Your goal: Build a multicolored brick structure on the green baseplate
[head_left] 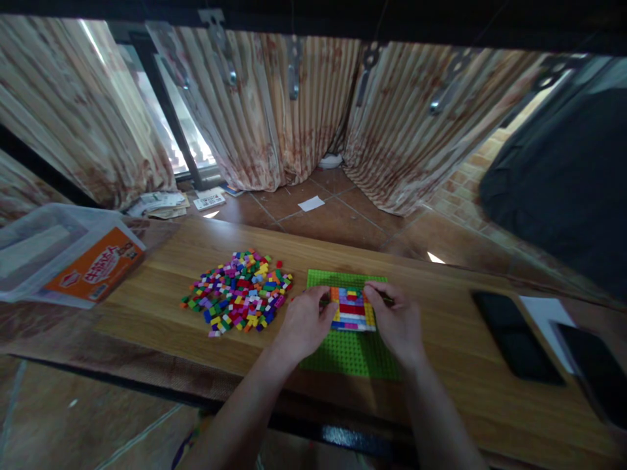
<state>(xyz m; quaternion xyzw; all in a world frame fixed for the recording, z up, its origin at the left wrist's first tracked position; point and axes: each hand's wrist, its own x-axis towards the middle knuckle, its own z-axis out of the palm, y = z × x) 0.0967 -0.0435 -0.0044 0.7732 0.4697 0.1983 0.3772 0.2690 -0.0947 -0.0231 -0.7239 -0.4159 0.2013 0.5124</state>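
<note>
On the wooden table lies a green studded baseplate, with a block of colourful building bricks on its upper middle part. Red, white, yellow, blue and orange rows show in the block. My left hand is at the block's left edge, thumb and fingers closed against it. Along the right edge, my right hand has its fingers bent together at the block's upper corner. Whether a loose brick sits in either set of fingertips is too small to make out. Left of the baseplate spreads a pile of loose bricks in many colours.
A clear plastic bin with an orange label stands at the table's left end. Two dark flat devices, one phone-like and another, lie at the right by a white paper. Curtains hang beyond the table.
</note>
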